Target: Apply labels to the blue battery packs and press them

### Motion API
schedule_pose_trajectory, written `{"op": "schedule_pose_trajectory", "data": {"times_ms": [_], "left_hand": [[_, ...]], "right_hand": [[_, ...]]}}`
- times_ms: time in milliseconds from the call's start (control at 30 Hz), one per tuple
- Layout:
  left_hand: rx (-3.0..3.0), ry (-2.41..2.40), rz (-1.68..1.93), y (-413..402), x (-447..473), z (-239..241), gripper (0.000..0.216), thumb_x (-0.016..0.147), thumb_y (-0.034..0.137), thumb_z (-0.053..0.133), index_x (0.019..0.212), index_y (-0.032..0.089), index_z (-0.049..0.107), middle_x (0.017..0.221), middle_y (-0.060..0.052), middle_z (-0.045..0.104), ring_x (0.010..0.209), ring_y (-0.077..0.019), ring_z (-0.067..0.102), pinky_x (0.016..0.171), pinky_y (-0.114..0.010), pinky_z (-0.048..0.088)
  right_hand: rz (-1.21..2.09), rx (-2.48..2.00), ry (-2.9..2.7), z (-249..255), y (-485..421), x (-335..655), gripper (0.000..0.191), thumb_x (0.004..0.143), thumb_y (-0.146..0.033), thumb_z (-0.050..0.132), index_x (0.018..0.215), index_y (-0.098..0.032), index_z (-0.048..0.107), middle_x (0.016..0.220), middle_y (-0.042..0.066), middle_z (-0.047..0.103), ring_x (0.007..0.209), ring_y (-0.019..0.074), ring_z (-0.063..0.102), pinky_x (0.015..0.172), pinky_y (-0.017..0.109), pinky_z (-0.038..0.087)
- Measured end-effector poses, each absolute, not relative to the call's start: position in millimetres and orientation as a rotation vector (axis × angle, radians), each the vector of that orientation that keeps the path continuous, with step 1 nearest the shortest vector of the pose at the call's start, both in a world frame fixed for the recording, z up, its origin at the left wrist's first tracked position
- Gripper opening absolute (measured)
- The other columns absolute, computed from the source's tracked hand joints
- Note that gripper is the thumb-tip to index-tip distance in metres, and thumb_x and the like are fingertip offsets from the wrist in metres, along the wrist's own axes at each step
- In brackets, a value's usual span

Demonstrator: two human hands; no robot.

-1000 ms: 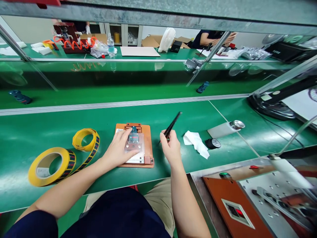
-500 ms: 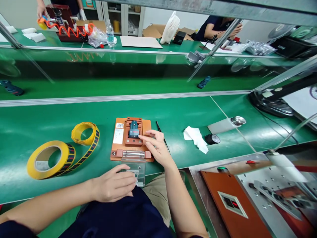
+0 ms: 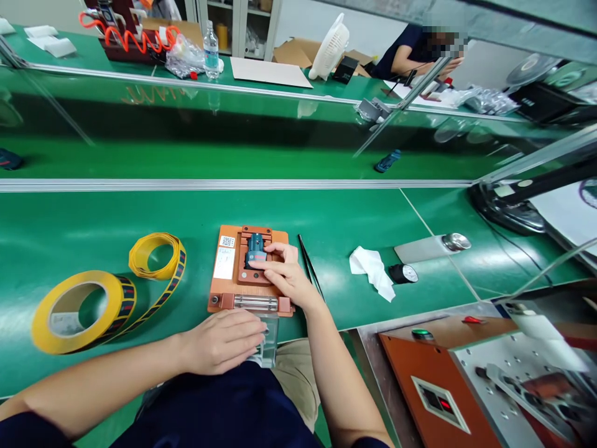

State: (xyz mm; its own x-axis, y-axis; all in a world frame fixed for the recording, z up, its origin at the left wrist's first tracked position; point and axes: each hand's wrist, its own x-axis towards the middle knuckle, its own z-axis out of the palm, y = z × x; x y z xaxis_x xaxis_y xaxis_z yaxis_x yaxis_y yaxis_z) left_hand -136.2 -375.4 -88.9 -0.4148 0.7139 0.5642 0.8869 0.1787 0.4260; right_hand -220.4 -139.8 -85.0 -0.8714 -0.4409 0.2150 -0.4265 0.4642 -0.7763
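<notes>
A small blue battery-like part with a red mark [image 3: 255, 254] sits in the raised nest of an orange-brown fixture plate [image 3: 236, 285]. The fingers of my right hand [image 3: 290, 274] are stretched out over it. One fingertip lies across its near face and another is by its right side. My left hand [image 3: 226, 341] rests flat, fingers extended, over the hinged clear plastic flap [image 3: 270, 339] at the plate's near edge, hiding part of it. Black tweezers [image 3: 310, 266] lie just right of the plate.
To the left stand a large yellow label roll [image 3: 46, 317] and a smaller coil [image 3: 140, 255] of its strip. A white tissue [image 3: 372, 270], a round gauge [image 3: 403, 274] and a white bottle [image 3: 422, 247] lie right. An orange-panelled machine [image 3: 405, 367] stands lower right. A person [image 3: 410, 50] sits across.
My right fingers have moved further over the blue part, onto its near face. My left hand stays over the clear flap. The view has shifted slightly.
</notes>
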Motion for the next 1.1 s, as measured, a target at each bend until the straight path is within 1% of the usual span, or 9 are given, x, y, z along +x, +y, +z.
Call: {"op": "schedule_pose_trajectory", "data": {"times_ms": [167, 267, 433, 600, 667, 800, 900, 1000, 1100], "left_hand": [[-1.52, -2.204, -1.066, -375, -138, -90, 0.042, 0.089, 0.012, 0.063, 0.131, 0.013, 0.061, 0.119, -0.014, 0.072, 0.115, -0.0231, 0.066, 0.1, -0.038, 0.057], [-1.514, -2.176, -1.072, -376, -137, -90, 0.041, 0.089, 0.011, 0.063, 0.13, 0.012, 0.061, 0.119, -0.015, 0.072, 0.115, -0.0237, 0.065, 0.101, -0.038, 0.057], [-1.445, -2.006, -1.02, -375, -139, -75, 0.044, 0.088, 0.008, 0.063, 0.132, 0.011, 0.06, 0.119, -0.015, 0.072, 0.117, -0.0242, 0.064, 0.104, -0.042, 0.055], [-0.563, -2.122, -1.342, -361, -178, -32, 0.039, 0.092, 0.018, 0.065, 0.129, 0.028, 0.063, 0.134, -0.01, 0.062, 0.127, -0.0257, 0.057, 0.107, -0.047, 0.049], [-0.338, -2.167, -1.813, -353, -200, -13, 0.041, 0.094, 0.033, 0.064, 0.133, 0.025, 0.06, 0.139, -0.012, 0.059, 0.127, -0.0273, 0.057, 0.103, -0.046, 0.051], [-0.233, -2.001, -2.704, -332, -224, 12, 0.05, 0.083, 0.047, 0.077, 0.121, 0.015, 0.068, 0.115, -0.014, 0.072, 0.102, -0.026, 0.069, 0.086, -0.036, 0.058], [-0.255, -1.847, -2.793, -318, -220, 20, 0.048, 0.076, 0.043, 0.084, 0.113, 0.015, 0.072, 0.107, -0.012, 0.074, 0.096, -0.0229, 0.07, 0.084, -0.031, 0.058], [-0.321, -1.833, -2.833, -308, -214, 21, 0.046, 0.076, 0.041, 0.084, 0.114, 0.017, 0.072, 0.104, -0.01, 0.075, 0.085, -0.0188, 0.07, 0.075, -0.027, 0.058], [-0.311, -1.857, -2.858, -302, -213, 19, 0.046, 0.076, 0.042, 0.084, 0.113, 0.017, 0.073, 0.099, -0.009, 0.075, 0.079, -0.0163, 0.068, 0.071, -0.024, 0.056]], "right_hand": [[-1.329, -0.67, 2.826, -82, -146, -222, 0.032, 0.102, -0.039, 0.047, 0.124, -0.039, 0.07, 0.131, 0.007, 0.046, 0.131, 0.0275, 0.04, 0.114, 0.05, 0.036], [-1.267, -0.581, 2.945, -72, -152, -227, 0.04, 0.095, -0.047, 0.061, 0.131, -0.03, 0.063, 0.125, 0.01, 0.049, 0.125, 0.03, 0.044, 0.109, 0.052, 0.039], [-0.973, -0.52, 3.041, -49, -165, -229, 0.046, 0.069, -0.054, 0.085, 0.09, -0.021, 0.061, 0.102, 0.011, 0.06, 0.102, 0.0329, 0.053, 0.088, 0.049, 0.05], [-1.291, -0.494, 3.015, -26, -171, -208, 0.046, 0.076, -0.041, 0.081, 0.11, -0.023, 0.055, 0.11, 0.009, 0.068, 0.101, 0.0293, 0.064, 0.088, 0.044, 0.052], [-1.373, -0.57, 3.03, -18, -168, -195, 0.048, 0.077, -0.041, 0.08, 0.115, -0.024, 0.055, 0.114, 0.01, 0.068, 0.105, 0.0301, 0.065, 0.093, 0.046, 0.051], [-1.691, -0.481, 2.943, -5, -160, -172, 0.053, 0.077, -0.047, 0.08, 0.119, -0.025, 0.056, 0.118, 0.011, 0.068, 0.108, 0.0292, 0.065, 0.096, 0.044, 0.051], [-1.984, -0.314, 2.607, -1, -154, -162, 0.045, 0.089, -0.055, 0.065, 0.121, -0.025, 0.054, 0.106, 0.006, 0.07, 0.087, 0.0217, 0.068, 0.079, 0.035, 0.055], [-2.059, -0.182, 2.413, -3, -151, -156, 0.035, 0.1, -0.058, 0.043, 0.107, -0.026, 0.054, 0.076, -0.002, 0.063, 0.058, 0.0147, 0.057, 0.056, 0.027, 0.046], [-2.082, -0.125, 2.465, -7, -151, -154, 0.036, 0.1, -0.058, 0.041, 0.097, -0.024, 0.052, 0.072, -0.003, 0.057, 0.059, 0.0132, 0.052, 0.055, 0.025, 0.04]]}}
